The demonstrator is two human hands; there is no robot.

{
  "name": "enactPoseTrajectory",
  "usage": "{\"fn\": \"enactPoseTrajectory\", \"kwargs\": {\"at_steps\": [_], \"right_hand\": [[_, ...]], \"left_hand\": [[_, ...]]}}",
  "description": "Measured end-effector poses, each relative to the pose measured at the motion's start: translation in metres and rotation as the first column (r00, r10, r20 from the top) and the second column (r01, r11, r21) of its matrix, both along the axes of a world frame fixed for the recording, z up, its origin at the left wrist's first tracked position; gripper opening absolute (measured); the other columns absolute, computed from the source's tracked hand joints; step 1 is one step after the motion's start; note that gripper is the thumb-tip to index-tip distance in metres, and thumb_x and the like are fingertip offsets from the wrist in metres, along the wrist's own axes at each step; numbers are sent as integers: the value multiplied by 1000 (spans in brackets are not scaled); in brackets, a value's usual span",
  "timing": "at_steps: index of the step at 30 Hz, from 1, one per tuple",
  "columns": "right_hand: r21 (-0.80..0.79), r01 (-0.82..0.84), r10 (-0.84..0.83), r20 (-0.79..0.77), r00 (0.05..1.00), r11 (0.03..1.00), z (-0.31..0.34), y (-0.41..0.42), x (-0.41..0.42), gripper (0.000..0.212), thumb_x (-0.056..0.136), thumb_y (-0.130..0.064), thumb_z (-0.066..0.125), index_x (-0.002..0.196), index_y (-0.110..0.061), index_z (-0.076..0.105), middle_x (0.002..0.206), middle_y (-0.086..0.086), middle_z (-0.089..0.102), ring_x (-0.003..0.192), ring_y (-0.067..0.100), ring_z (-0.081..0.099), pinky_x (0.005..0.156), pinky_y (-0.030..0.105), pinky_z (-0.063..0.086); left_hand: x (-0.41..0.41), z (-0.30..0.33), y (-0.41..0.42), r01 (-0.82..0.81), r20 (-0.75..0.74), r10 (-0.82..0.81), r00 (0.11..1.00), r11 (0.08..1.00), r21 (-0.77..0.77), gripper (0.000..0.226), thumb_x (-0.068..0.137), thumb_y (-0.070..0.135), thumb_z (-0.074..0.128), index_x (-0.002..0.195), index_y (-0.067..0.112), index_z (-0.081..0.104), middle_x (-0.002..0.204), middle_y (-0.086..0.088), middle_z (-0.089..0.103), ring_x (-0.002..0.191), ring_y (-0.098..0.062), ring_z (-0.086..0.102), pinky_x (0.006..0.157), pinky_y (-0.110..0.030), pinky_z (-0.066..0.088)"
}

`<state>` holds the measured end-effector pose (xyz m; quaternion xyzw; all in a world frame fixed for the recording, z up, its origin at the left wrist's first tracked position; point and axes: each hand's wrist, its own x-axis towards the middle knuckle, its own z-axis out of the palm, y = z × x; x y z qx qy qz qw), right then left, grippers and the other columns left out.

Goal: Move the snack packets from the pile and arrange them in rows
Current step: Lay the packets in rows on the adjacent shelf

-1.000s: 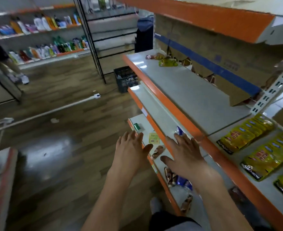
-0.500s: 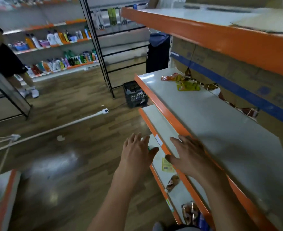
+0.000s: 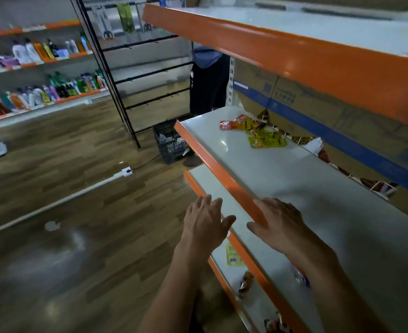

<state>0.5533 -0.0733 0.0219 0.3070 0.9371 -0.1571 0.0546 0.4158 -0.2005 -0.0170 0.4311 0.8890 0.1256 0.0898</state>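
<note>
Both hands are still empty with fingers spread, the left hand (image 3: 205, 221) mid-frame and the right hand (image 3: 278, 223) now over the orange-edged white shelf (image 3: 222, 162). The pile of yellow and red snack packets (image 3: 258, 133), at upper right, looks nearer than before.

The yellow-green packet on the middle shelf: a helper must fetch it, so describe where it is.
Find the grey middle shelf with the orange front edge. At its far end lies a small packet pile. The yellow-green packet is nearest you, flat, beside the orange-red ones.
</note>
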Motion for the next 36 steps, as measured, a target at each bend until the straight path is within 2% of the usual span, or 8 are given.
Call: {"fn": "enactPoseTrajectory", "kwargs": {"at_steps": [4,8,11,15,18,27,30,36], "right_hand": [[5,132,-131,-18,991,991,-11,23,-33,54,90,-53,52,134,-22,50,136,1,54,126,23,49,104,35,36],[-12,302,-301,-118,946,953,-15,42,-74,91,68,-76,29,127,-14,58,130,9,57,125,31,50,104,38,37],[9,386,-385,-71,920,922,-21,61,-107,70,87,-61,51,141,-17,47,144,8,49,134,26,44,110,37,34],[15,507,-500,-141,854,862,-39,84,-143,84,82,-68,35,143,-11,46,145,13,48,133,28,45,111,38,34],[36,568,-555,-171,814,822,-47,101,-169,70,94,-57,47,147,-12,39,151,11,41,138,26,37,113,38,30],[57,647,-622,-224,750,760,-72,135,-217,80,91,-58,50,156,-21,21,161,7,23,146,31,25,116,48,28],[72,639,-614,-217,759,766,-80,147,-220,81,90,-60,51,155,-23,22,162,2,20,148,27,18,117,46,19],[122,692,-661,-219,718,711,-68,157,-228,78,82,-67,55,147,-28,36,149,-3,40,132,30,36,111,46,25]], "left_hand": [[-45,-8,38,92,12,-91,996,995,-38,63,98,57,42,149,20,39,158,-11,33,148,-31,24,118,-46,24],[-97,-16,82,230,-28,-229,973,973,34,73,87,68,29,134,19,54,138,-7,55,132,-33,47,108,-44,39],[-139,-18,116,293,-33,-291,956,955,55,63,90,64,42,127,15,58,130,-10,59,124,-32,53,101,-43,44],[-180,-7,162,404,-29,-403,915,909,106,58,96,50,54,139,12,51,142,-14,51,133,-33,45,108,-43,39],[-204,-8,197,464,-14,-466,885,877,123,58,97,50,53,142,14,49,145,-12,50,130,-32,49,105,-45,44],[-234,-22,280,579,5,-604,797,765,283,38,92,24,57,126,7,61,123,-16,64,111,-37,62,90,-46,53],[-235,-17,295,661,-38,-678,734,701,267,31,94,11,52,124,9,60,126,-12,63,115,-33,60,92,-45,53],[-243,-18,313,707,29,-707,707,707,22,50,96,24,53,145,19,42,148,-10,45,136,-36,41,110,-51,38]]}}
